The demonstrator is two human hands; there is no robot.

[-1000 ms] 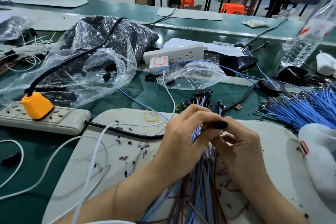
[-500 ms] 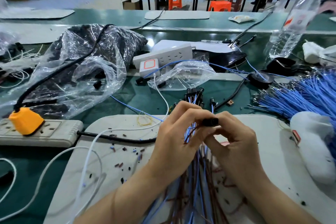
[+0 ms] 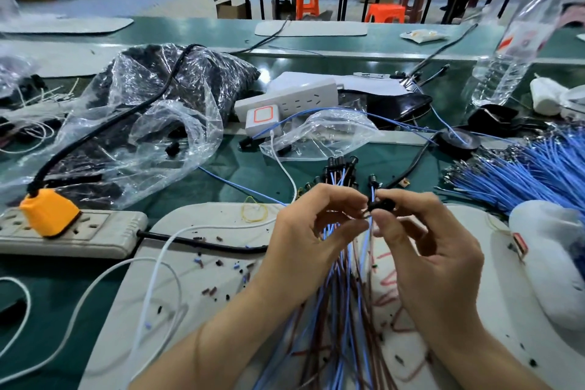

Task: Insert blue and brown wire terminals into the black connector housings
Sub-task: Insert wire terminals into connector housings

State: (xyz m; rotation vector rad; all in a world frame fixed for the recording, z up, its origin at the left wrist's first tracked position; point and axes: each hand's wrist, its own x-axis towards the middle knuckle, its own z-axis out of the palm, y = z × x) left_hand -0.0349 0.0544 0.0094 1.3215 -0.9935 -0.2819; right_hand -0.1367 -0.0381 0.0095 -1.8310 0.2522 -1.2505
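Over the white mat (image 3: 196, 279), your right hand (image 3: 433, 256) is pinching one black housing (image 3: 381, 205) between thumb and finger, and your left hand (image 3: 310, 241) is curling round one bunch of blue and brown wires (image 3: 345, 310), fingertips just beside that housing. More wired housings (image 3: 340, 168), too crowded to count, are poking up just behind, and open mat is lying to your left.

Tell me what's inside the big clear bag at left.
Small black parts heaped inside the clear bag; crumpled plastic hides their exact shape and the bottom.
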